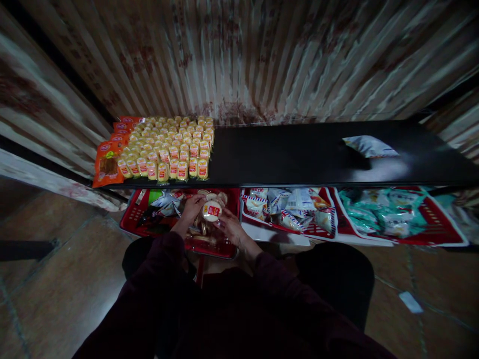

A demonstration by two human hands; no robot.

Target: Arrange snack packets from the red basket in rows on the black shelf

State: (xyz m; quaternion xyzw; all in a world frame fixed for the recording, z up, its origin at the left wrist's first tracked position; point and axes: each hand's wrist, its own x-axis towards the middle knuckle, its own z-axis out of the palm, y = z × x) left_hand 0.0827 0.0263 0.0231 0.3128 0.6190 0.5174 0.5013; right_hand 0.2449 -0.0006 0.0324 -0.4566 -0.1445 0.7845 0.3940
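The round wrapped pastry point(211, 211) is between the two hands, over the red basket point(127, 219) that stands lowest at the left. The left hand point(190, 210) has its fingertips on the upper left edge of it, and the right hand point(234, 230) has its fingers on the right edge, so I judge that both are grasping it lightly, and neither hand is nearer. Its face looks round, therefore I cannot tell a long axis; the red and yellow label is turned up to the person. More round pastries point(202, 230) lie below, in the same basket.

The black shelf point(269, 159) is beyond the hands. On its left part are the oblong wrapped cakes point(172, 169) in rows, ahead of the pastry and somewhat to the left; in the front row, their long axis runs roughly from front to back
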